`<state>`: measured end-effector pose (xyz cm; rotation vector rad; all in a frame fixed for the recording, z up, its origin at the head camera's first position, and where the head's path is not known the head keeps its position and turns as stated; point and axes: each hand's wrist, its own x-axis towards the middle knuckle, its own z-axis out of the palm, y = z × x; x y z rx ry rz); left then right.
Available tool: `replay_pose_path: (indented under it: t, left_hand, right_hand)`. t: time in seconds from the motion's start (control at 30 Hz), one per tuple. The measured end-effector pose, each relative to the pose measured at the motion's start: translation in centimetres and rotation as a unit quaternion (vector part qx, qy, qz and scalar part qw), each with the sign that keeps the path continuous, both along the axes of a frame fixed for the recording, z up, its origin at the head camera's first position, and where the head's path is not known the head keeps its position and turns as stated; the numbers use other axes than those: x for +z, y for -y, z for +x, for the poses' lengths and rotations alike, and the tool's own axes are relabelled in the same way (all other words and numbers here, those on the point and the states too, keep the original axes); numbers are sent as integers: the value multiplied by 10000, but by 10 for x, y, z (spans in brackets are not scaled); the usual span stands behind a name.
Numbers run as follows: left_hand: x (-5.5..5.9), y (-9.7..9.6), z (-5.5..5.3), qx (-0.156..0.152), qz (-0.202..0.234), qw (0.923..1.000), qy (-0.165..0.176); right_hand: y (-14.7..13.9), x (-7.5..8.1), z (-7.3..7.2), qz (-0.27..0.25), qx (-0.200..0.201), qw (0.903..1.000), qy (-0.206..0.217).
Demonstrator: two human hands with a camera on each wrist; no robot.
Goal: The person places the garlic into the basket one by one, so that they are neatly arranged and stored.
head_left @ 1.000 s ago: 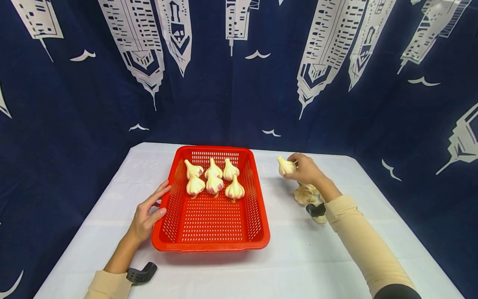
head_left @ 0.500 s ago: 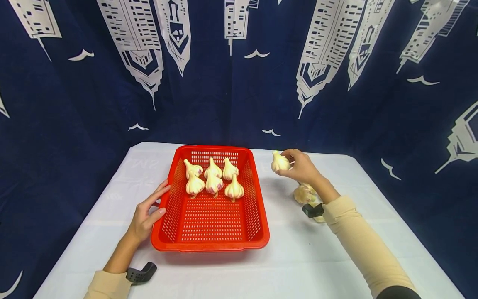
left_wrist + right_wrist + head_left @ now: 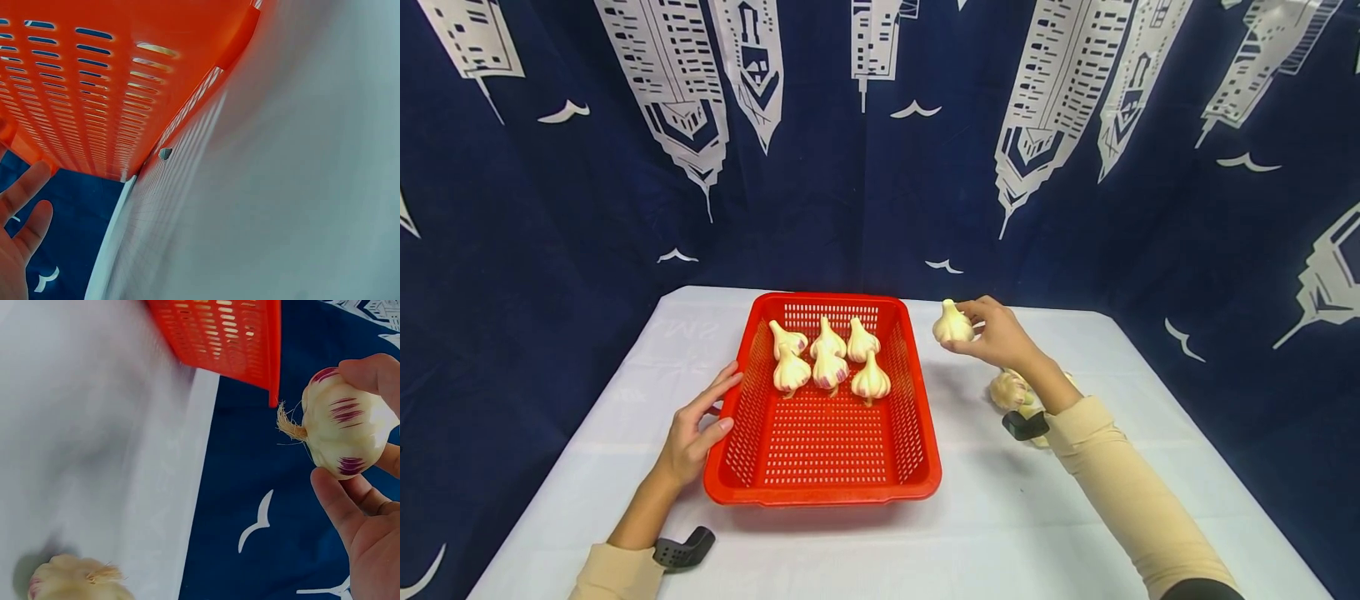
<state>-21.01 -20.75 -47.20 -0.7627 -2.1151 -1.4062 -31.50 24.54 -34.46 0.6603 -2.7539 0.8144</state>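
Observation:
My right hand (image 3: 995,331) pinches a garlic bulb (image 3: 953,323) between thumb and fingers, just right of the red basket (image 3: 827,493). In the right wrist view this garlic bulb (image 3: 344,428) shows purple streaks and a tuft of dry roots. My left hand (image 3: 691,433) rests against the basket's left rim with its fingers spread and fairly straight. From the left wrist, fingers (image 3: 34,215) appear beside the slotted wall (image 3: 94,81). Several garlic bulbs (image 3: 829,367) stand in two rows in the back half of the basket.
More garlic bulbs (image 3: 1011,390) lie on the white table (image 3: 970,533), partly hidden under my right forearm. A dark blue cloth (image 3: 865,217) with white building prints hangs behind the table. Each wrist wears a black band (image 3: 685,550).
My right hand has carried the garlic bulb leftward and slightly up, closer to the basket, and the bulb has turned more upright. The left hand and basket stay put.

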Motion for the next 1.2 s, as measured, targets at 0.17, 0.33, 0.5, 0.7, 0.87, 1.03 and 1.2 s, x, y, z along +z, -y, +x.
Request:
replay_pose_path:
  t: [0.17, 0.33, 0.5, 0.7, 0.87, 1.03, 1.2]
  left_hand:
    - [0, 1, 0, -6, 14, 10000, -19]
    - [-1, 1, 1, -7, 22, 10000, -46]
    - [-1, 1, 1, -18, 33, 10000, -34]
    - [-2, 2, 0, -1, -5, 10000, -20]
    - [0, -1, 2, 24, 39, 10000, -40]
    - [0, 0, 1, 50, 1, 10000, -49]
    - [-1, 1, -1, -36, 22, 10000, -82]
  right_hand:
    - [6, 5, 5, -45, 81, 9999, -65]
    - [15, 12, 10, -61, 194, 9997, -104]
    - [23, 18, 15, -89, 403, 9991, -95]
    - [32, 20, 18, -107, 838, 9963, -165]
    - [39, 21, 18, -95, 1058, 9941, -238]
    - [47, 24, 20, -215, 1257, 9916, -193]
    - [55, 25, 21, -234, 1315, 9909, -165]
